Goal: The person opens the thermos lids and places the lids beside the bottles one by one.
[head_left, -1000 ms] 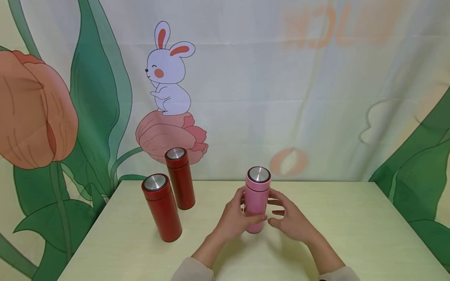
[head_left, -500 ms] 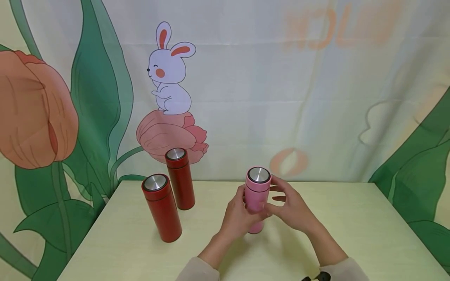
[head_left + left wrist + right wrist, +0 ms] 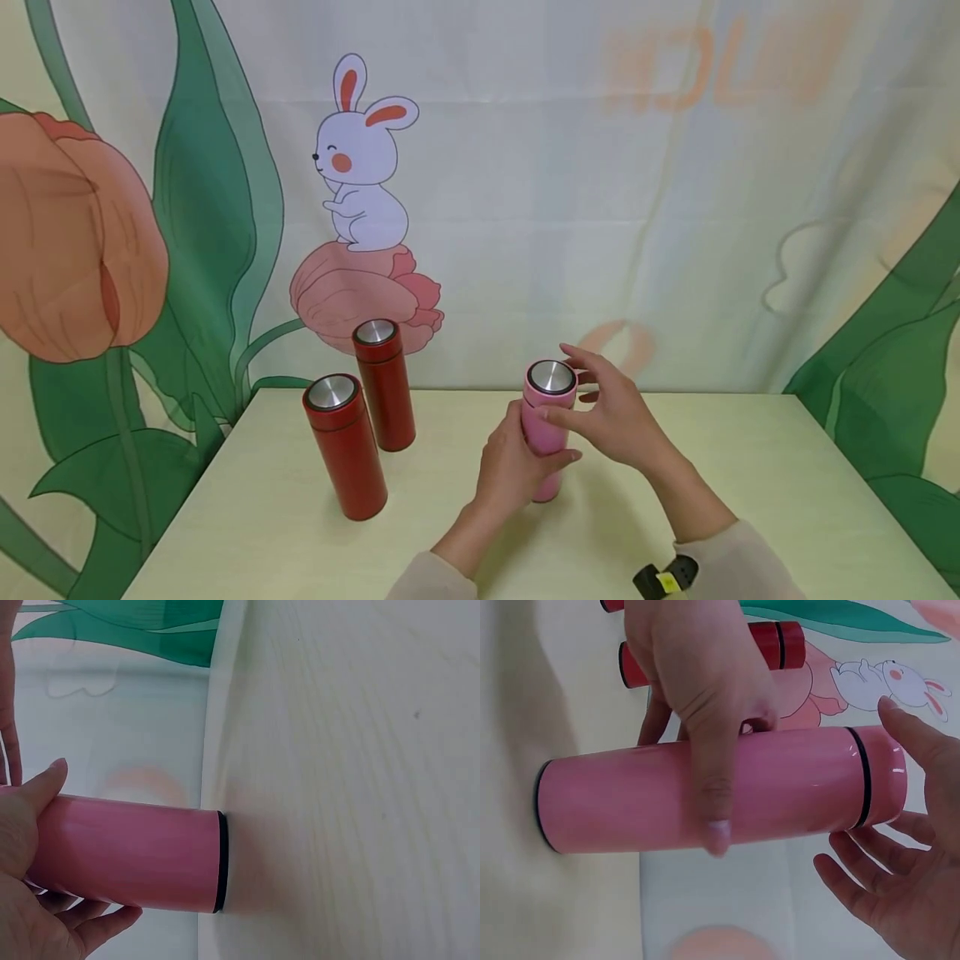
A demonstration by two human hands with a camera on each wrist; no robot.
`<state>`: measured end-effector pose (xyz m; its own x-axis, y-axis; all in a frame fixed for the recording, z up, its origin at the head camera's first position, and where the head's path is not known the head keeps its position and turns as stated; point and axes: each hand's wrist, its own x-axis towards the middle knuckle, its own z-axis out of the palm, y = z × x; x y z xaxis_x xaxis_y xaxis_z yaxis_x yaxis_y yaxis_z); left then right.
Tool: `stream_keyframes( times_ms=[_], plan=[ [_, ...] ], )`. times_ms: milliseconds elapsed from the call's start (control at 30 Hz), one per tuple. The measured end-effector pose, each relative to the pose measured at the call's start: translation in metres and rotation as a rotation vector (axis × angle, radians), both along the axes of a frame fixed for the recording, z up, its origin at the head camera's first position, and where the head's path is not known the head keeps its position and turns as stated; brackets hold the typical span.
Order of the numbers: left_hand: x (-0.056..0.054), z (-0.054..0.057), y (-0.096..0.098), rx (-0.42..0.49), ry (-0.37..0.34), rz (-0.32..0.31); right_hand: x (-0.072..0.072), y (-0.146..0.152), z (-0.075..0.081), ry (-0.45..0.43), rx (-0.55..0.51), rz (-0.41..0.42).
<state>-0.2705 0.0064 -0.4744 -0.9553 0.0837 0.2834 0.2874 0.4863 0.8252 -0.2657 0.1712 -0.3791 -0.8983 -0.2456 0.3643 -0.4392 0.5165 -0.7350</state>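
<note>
A pink thermos flask (image 3: 536, 429) with a silver-topped lid (image 3: 551, 377) stands upright on the pale table (image 3: 712, 500). My left hand (image 3: 510, 467) grips it round the middle, thumb across the front, as the flask (image 3: 795, 787) in the right wrist view also shows. Beside the lid is my right hand (image 3: 622, 417), its fingers spread. In the right wrist view that right hand (image 3: 922, 885) has its thumb on one side of the lid and its fingers on the other, not closed round it. The flask's base (image 3: 221, 862) shows in the left wrist view.
Two red thermos flasks stand upright to the left: a nearer one (image 3: 352, 462) and one behind it (image 3: 387, 400). A backdrop cloth (image 3: 487, 208) printed with a rabbit and tulips hangs behind the table. A black strap (image 3: 666, 577) sits at my right wrist.
My right hand has risen from beside the flask's body to its lid. My left hand keeps hold of the flask's middle. The red flasks stay where they were.
</note>
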Motion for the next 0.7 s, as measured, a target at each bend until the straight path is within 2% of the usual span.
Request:
stream_keyframes(
  times_ms=[100, 367, 700],
  plan=[
    [-0.001, -0.001, 0.002, 0.003, -0.008, 0.012, -0.001, -0.004, 0.007, 0.014, 0.042, -0.014],
    [0.0, -0.001, 0.006, -0.012, -0.006, 0.044, 0.0, -0.015, 0.023, 0.076, 0.234, -0.093],
    [-0.006, 0.003, 0.011, -0.008, -0.034, 0.065, -0.008, -0.021, 0.034, 0.02, 0.338, -0.163]
  ],
)
